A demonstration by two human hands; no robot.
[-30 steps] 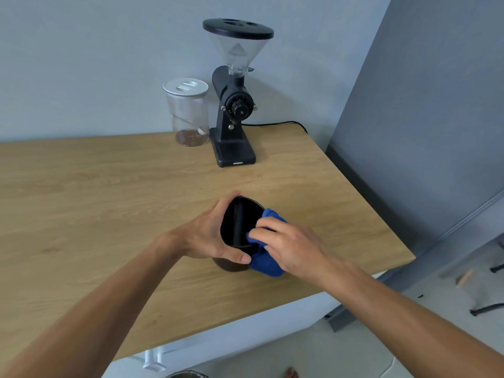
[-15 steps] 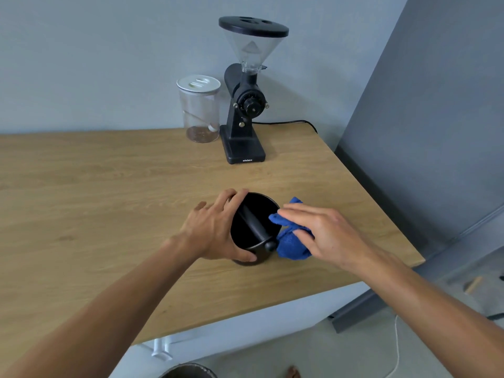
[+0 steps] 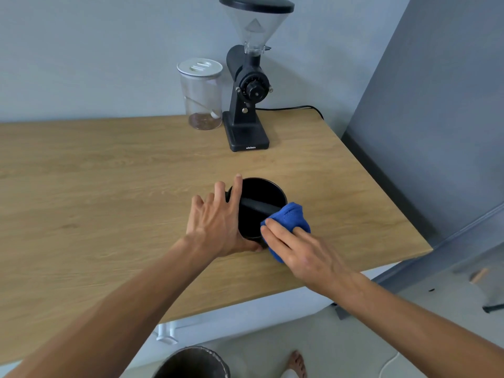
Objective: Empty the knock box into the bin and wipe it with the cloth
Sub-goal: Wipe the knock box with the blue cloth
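A round black knock box [image 3: 259, 192] with a bar across its mouth stands upright on the wooden table [image 3: 109, 186] near the front right. My left hand [image 3: 215, 222] holds its left wall, thumb at the near side, fingers partly lifted. My right hand [image 3: 297, 249] presses a blue cloth [image 3: 291, 218] against the box's right rim and outer wall. A dark round bin [image 3: 191, 362] sits on the floor below the table's front edge.
A black coffee grinder [image 3: 246, 105] with a clear hopper stands at the back of the table, its cable running right. A clear jar [image 3: 201, 94] with a white lid is beside it. A grey wall panel [image 3: 436, 105] rises to the right. A bare foot [image 3: 297, 364] shows below.
The cloth moved from inside the box out to its right rim and side. My left hand's fingers loosened and lifted along the box's left wall. The camera view shifted down.
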